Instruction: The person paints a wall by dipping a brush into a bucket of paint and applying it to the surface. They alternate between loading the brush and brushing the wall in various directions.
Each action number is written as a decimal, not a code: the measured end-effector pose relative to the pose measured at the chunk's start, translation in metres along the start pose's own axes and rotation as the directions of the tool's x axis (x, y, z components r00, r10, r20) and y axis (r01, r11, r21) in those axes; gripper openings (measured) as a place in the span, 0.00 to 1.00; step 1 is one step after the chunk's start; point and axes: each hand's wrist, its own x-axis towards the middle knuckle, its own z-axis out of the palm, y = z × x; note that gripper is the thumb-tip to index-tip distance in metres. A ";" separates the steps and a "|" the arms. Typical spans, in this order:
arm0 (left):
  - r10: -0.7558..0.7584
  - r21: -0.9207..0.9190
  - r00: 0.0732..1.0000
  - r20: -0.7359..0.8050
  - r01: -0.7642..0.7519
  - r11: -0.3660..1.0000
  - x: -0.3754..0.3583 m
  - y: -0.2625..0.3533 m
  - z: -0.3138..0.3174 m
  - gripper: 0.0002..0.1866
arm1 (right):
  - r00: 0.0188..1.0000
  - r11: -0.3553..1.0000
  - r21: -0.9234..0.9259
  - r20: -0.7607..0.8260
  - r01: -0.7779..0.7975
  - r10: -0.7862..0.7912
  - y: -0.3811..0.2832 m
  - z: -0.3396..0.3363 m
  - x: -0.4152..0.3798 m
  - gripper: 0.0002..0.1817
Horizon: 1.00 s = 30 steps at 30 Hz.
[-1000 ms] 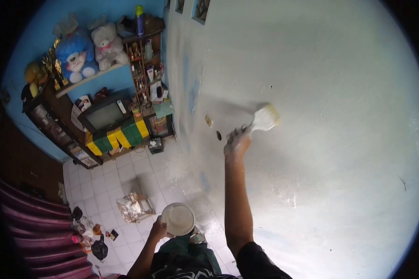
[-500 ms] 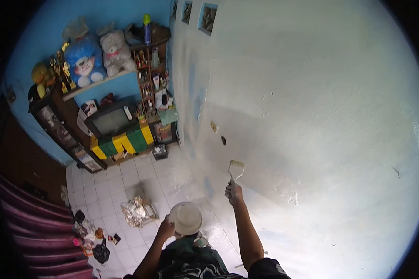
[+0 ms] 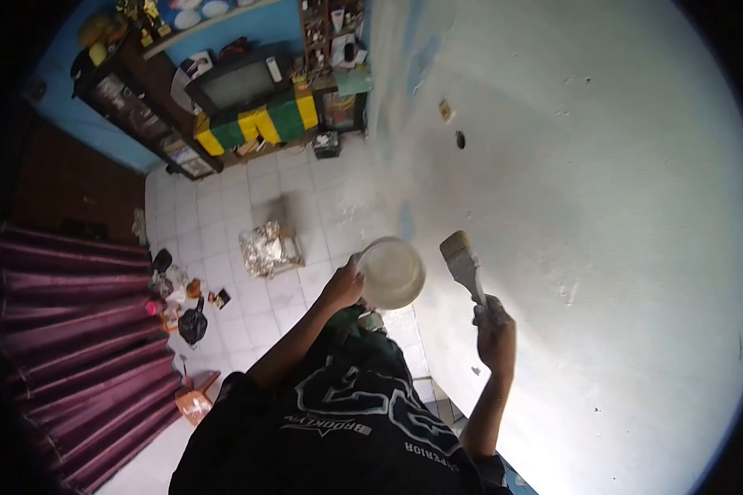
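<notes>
My left hand (image 3: 343, 287) grips a round white paint bowl (image 3: 390, 273) by its rim, holding it in front of my chest. My right hand (image 3: 497, 333) is closed around the handle of a flat paintbrush (image 3: 462, 260), whose pale bristles point up and left, just right of the bowl and off the wall. The large wall (image 3: 603, 190) to the right is whitish with patches of blue showing through. My black printed shirt fills the bottom of the view.
White tiled floor (image 3: 215, 223) lies below left, with a foil-covered bundle (image 3: 264, 250), small bottles and a black bag (image 3: 192, 324). A television (image 3: 238, 84) on a striped cloth stands by the blue far wall. Maroon cushions (image 3: 66, 330) run along the left.
My right hand pulled the brush off the wall, down and back beside the bowl. My left hand raised the bowl. My head tilted downward, so the shelves slid toward the top.
</notes>
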 end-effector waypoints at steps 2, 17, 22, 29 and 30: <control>0.046 -0.024 0.999 -0.011 -0.046 0.999 -0.004 0.008 -0.001 0.25 | 0.998 0.984 -0.179 0.067 -0.009 0.021 -0.011 -0.011 -0.007 0.09; 0.180 0.053 0.983 -0.024 -0.179 0.982 -0.014 0.042 0.007 0.28 | 0.964 0.835 -0.509 0.250 0.211 -0.091 0.002 0.104 0.026 0.12; 0.310 0.095 0.942 -0.131 -0.299 0.949 -0.016 0.040 0.013 0.30 | 0.967 0.845 -0.486 0.222 0.224 -0.128 0.020 0.135 0.030 0.12; 0.262 0.077 0.963 -0.059 -0.257 0.963 -0.021 0.055 0.006 0.28 | 0.983 0.856 -0.488 0.148 0.172 -0.113 0.031 0.144 0.035 0.11; 0.255 0.074 0.965 -0.059 -0.251 0.965 -0.021 0.055 0.005 0.28 | 0.985 0.860 -0.482 0.134 0.164 -0.112 0.028 0.140 0.035 0.11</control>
